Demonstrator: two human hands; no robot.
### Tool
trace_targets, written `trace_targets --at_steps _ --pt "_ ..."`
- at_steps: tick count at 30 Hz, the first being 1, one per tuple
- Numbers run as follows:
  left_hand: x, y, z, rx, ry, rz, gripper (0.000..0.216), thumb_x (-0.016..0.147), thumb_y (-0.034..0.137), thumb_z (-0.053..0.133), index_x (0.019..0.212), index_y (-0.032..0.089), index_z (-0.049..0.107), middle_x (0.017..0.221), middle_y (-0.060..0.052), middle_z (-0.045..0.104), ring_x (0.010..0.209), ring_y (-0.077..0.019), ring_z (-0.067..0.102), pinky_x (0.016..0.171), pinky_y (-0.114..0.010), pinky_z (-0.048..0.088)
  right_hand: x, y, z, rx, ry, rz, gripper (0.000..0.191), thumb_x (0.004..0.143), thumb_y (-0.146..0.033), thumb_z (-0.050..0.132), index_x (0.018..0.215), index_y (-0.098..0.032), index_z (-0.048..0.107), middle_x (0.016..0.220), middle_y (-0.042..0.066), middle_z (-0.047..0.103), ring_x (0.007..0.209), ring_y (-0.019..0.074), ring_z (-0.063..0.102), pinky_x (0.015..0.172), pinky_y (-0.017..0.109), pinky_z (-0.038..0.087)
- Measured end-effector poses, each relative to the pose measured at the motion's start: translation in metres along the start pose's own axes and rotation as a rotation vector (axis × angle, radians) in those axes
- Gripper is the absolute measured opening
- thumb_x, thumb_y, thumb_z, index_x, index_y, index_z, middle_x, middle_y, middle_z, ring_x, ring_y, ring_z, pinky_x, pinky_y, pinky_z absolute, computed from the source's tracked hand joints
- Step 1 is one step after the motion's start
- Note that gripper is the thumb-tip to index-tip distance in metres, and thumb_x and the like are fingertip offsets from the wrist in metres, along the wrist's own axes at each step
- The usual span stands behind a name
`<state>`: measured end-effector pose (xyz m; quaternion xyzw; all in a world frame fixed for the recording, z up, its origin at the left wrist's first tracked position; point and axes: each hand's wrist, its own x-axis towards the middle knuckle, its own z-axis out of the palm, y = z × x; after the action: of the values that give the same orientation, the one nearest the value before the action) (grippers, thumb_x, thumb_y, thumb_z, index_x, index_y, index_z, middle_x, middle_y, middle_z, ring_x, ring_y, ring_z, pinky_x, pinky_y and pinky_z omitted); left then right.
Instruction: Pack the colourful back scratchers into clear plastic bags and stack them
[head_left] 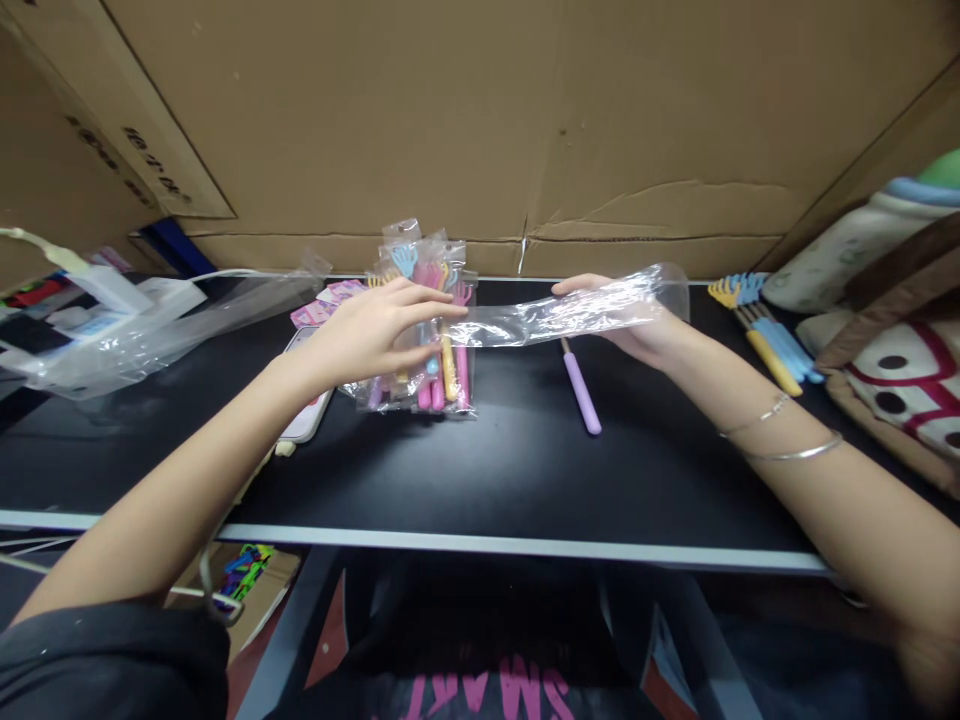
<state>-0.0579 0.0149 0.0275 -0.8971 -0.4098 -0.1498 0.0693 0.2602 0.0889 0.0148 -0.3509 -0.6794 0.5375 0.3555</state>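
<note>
"What is the left arm [217, 460] wearing?"

"A short black fabric sleeve [112, 655] is covering it down to about the elbow."

"And the right forearm [862, 510]?"

"A thin silver-coloured bracelet [765, 417] is circling it nearer the right hand [649, 343]; a thicker, smooth silver-coloured bangle [799, 456] is sitting further up."

"The front?"

"Bold pink lettering [517, 690] is showing on dark cloth [450, 650], partly running out of view."

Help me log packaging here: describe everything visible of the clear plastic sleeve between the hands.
The plastic sleeve is long, narrow and transparent, apparently thin film, wrinkled and glossy with bright glare. It stretches above the black table, rising slightly rightward to a rounded end. The left hand touches or nearly touches its left end; the right hand meets its right part, whether inside or behind being unclear.
</note>
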Motion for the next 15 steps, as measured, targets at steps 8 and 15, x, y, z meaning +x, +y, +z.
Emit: trace_targets --at_steps 8,15 --pt "-0.001 -0.008 0.002 0.023 0.004 -0.081 0.037 0.093 0.046 0.052 0.123 0.025 0.055 0.126 -0.005 0.064 0.112 -0.0253 0.059 0.087 -0.034 0.047 0.006 0.001 -0.041 -0.057 0.178 0.122 0.023 0.08 -0.037 0.061 0.1 -0.025 0.06 0.074 0.001 0.069 0.067 0.0212 0.065 0.07 0.038 0.049" --pt "-0.002 -0.006 0.0 0.03 0.005 -0.015 0.029 0.092 0.045 0.051 0.11 0.023 0.058 0.134 -0.005 0.061 0.12 -0.0262 0.056 0.092 -0.035 0.046 -0.006 -0.012 -0.052 0.028 -0.121 0.286 0.054 0.084 -0.072 0.052 0.106 -0.024 0.061 0.076 0.006 0.074 0.063 0.0198 0.065 0.068 0.036 0.045"
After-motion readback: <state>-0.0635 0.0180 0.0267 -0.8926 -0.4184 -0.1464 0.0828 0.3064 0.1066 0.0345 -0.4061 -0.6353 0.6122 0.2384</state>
